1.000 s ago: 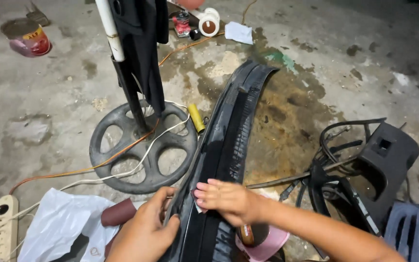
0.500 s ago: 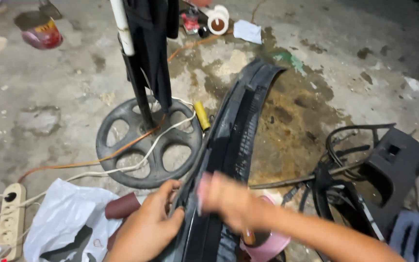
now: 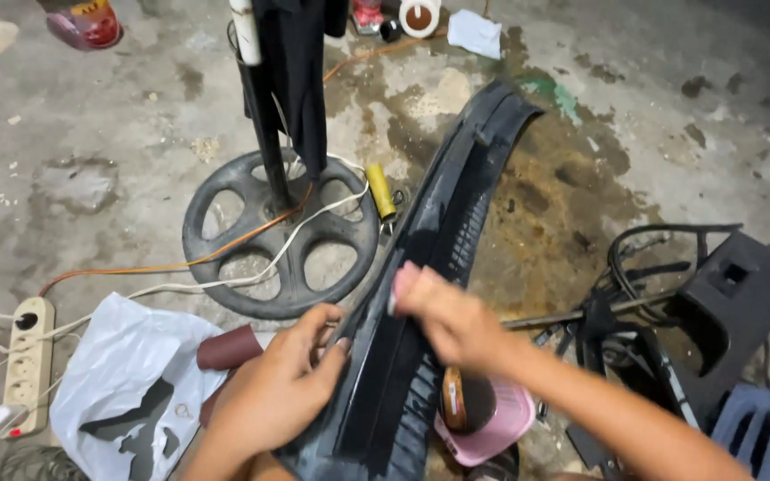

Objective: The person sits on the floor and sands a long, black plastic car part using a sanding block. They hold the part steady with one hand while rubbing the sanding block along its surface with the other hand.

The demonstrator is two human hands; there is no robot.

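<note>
Sanding a long black plastic trim panel (image 3: pixel 438 249), lying lengthwise on the stained concrete floor (image 3: pixel 135 125) with its near end raised at the person's lap. Best done with even strokes along the ribs, steady pressure, panel braced against sliding. Left hand (image 3: pixel 282 387) curled around the panel's left edge, fingers closed on it, steadying. Right hand (image 3: pixel 447 316) pressed flat on the panel's upper face, blurred, fingers bent over something small and pale, too smeared to name. Just left of the panel: a maroon sandpaper roll (image 3: pixel 229 347) on a white plastic bag (image 3: pixel 126 374), a round black fan base (image 3: pixel 282 236), a yellow-handled tool (image 3: pixel 380 190). At right, a pink basket (image 3: pixel 496 423)
</note>
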